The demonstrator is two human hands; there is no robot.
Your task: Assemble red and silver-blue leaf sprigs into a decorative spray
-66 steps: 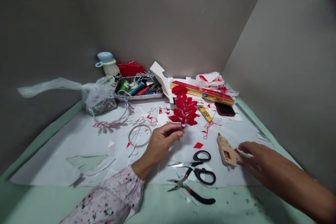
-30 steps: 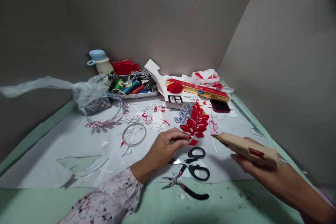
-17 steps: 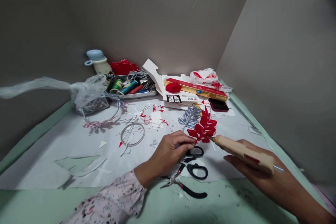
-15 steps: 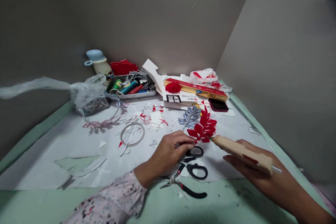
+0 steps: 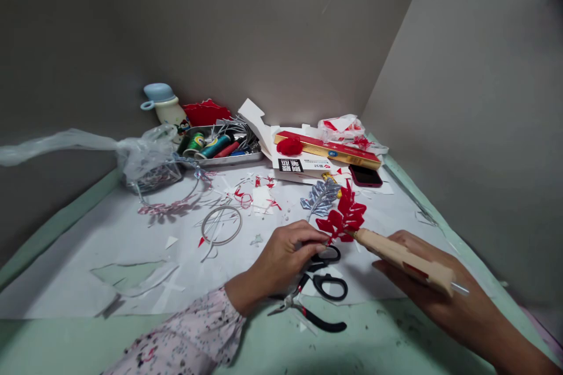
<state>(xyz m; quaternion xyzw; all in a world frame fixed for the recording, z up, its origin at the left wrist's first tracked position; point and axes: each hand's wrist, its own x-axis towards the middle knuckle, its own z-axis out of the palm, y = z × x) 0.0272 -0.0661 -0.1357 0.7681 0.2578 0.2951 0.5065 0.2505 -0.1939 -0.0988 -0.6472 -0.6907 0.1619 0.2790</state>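
Between the thumb and fingers of my left hand (image 5: 288, 255) is the lower stem of a red leaf spray (image 5: 344, 217), its leaves fanned up and to the right. My right hand (image 5: 440, 287) is wrapped round a beige glue gun (image 5: 404, 255), with a pale glue stick sticking out behind. The gun's nozzle is at the right side of the lower red leaves; I cannot tell if it touches. Behind them lies a silvery-blue leaf spray (image 5: 321, 196). Black-handled scissors (image 5: 331, 287) and pliers (image 5: 323, 322) lie just below my left hand.
White paper covers the green table (image 5: 264, 340). Behind are a metal tray (image 5: 240, 158) of thread spools, a white box (image 5: 303, 170), a long red-gold box (image 5: 329, 151) and a phone (image 5: 366, 176). Leftward are a wire coil (image 5: 222, 225), a plastic bag (image 5: 147, 158) and a bottle (image 5: 167, 105).
The red leaf spray has shifted slightly right and down, with my left hand. My right hand and the glue gun have moved very slightly left.
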